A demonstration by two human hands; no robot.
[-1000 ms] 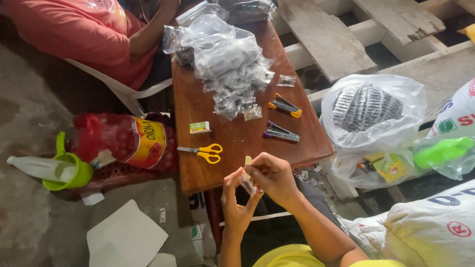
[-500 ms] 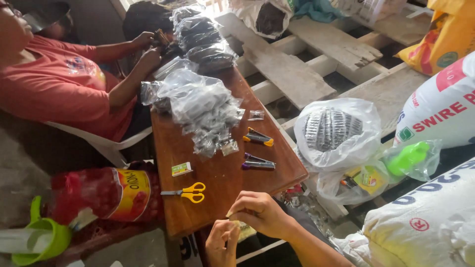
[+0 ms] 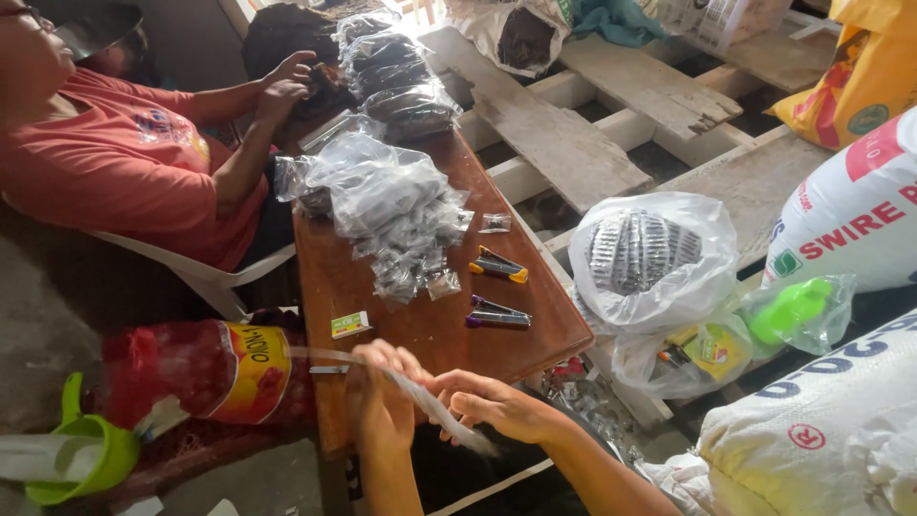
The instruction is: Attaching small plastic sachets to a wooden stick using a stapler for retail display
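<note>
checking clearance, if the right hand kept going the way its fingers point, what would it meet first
The right hand points left, so it would probably meet the left hand first; both hold one clear strip. Depth is unclear.

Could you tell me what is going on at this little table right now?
The person wearing the camera holds a long clear plastic strip in both hands, left hand and right hand, at the near end of a wooden table. A heap of small filled clear bags and two staplers lie on it. A person in a red shirt sits opposite.
</note>
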